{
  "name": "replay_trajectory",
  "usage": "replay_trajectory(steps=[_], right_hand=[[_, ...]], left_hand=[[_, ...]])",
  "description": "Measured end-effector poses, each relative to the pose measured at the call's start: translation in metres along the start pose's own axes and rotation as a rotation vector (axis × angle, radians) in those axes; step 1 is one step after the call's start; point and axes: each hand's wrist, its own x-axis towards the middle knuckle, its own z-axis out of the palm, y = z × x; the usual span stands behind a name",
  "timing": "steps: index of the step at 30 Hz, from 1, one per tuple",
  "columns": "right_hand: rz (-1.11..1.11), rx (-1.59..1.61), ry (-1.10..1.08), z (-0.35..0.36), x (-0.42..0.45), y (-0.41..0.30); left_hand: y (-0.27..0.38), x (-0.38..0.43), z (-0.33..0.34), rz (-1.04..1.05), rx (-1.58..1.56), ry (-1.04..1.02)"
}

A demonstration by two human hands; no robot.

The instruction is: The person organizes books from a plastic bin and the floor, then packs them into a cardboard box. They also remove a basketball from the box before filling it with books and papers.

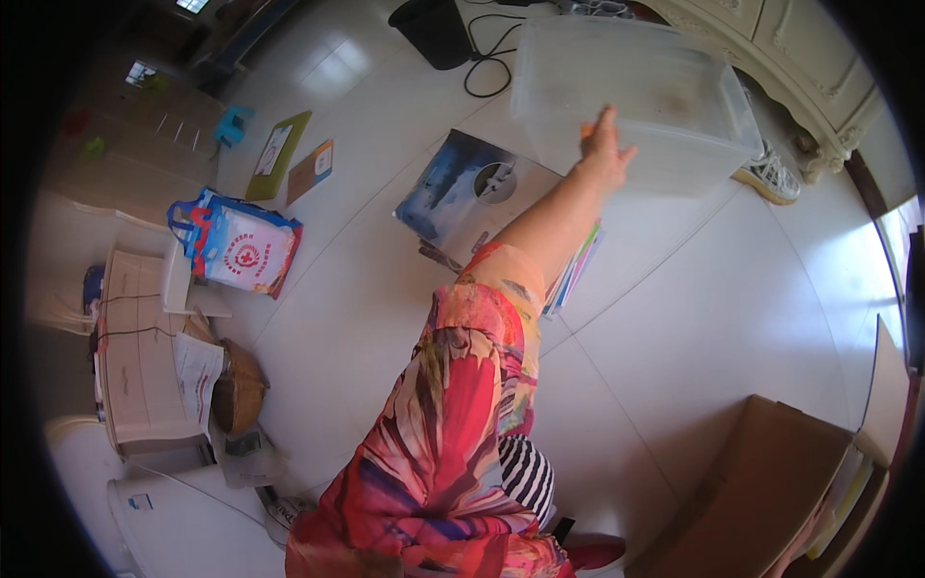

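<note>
My left hand reaches out at the near side of a translucent plastic storage bin, its fingers apart. Something small and orange shows beside the fingers; I cannot tell what it is. Under my forearm lies a stack of books or folders, the top one with a blue and grey cover. At the bottom right stands an open cardboard box with papers or books inside. A skin-toned strip at its edge seems to be part of my right hand, mostly hidden.
A black bin and a looped cable lie beyond the books. Sneakers sit below a carved cabinet. To the left are a printed tote bag, a green board, a wicker basket and a drawer unit.
</note>
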Motion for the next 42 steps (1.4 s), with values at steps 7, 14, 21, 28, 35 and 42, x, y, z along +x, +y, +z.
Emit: replay_trajectory(steps=[7, 14, 21, 28, 35, 42], right_hand=[[-0.007, 0.075, 0.013, 0.007, -0.014, 0.008], [-0.153, 0.105, 0.106, -0.008, 0.045, -0.048], [-0.156, 0.031, 0.096, -0.039, 0.027, -0.076], [0.848, 0.216, 0.326, -0.051, 0.019, -0.079], [1.177, 0.68, -0.166, -0.016, -0.02, -0.067], [0.61, 0.217, 0.252, -0.055, 0.035, -0.07]], left_hand=[[-0.042, -0.082, 0.025, -0.355, 0.226, -0.254], [-0.02, -0.095, -0.006, -0.362, 0.339, -0.499], [-0.016, -0.139, -0.007, -0.394, 0.46, -0.542], [-0.015, -0.16, -0.01, -0.408, 0.48, -0.562], [-0.027, -0.174, -0.028, -0.47, 0.465, -0.529], [-0.03, -0.174, -0.052, -0.47, 0.455, -0.457]])
